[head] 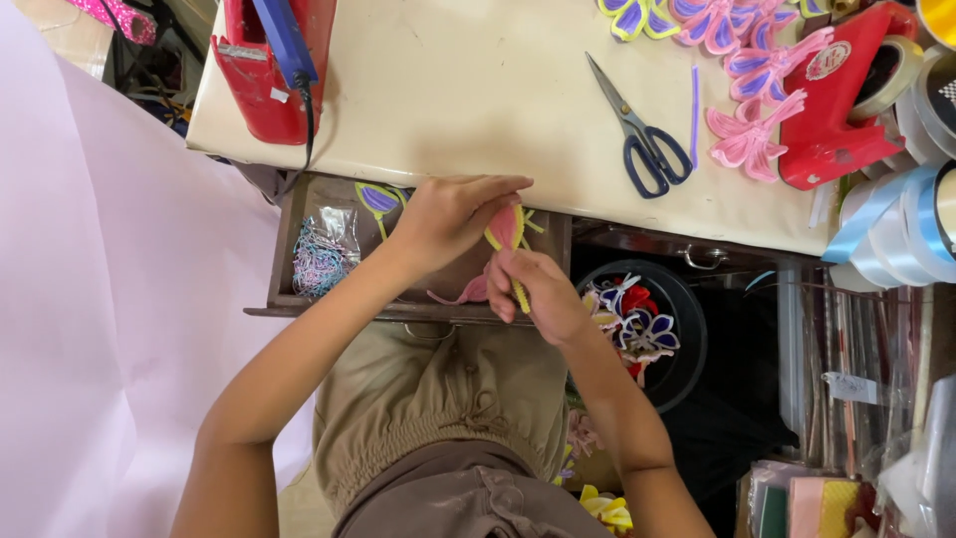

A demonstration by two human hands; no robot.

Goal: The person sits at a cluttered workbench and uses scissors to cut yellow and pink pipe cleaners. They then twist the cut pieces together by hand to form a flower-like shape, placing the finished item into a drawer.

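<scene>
Pipe-cleaner petal point(506, 229), pink w/ yellow edging: we pinch it in left hand point(453, 214), right hand point(533, 291) grips yellow stem point(519, 292) below; shaping unfinished, finished flowers point(742, 60) lie beyond.

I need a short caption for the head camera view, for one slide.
Both hands, left hand and right hand, hold a yellow-edged pink fabric petal above an open wooden drawer.

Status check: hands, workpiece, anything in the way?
Left hand and right hand both pinching the yellow-edged pink pipe-cleaner petal. Open wooden drawer below. Nothing blocking.
</scene>
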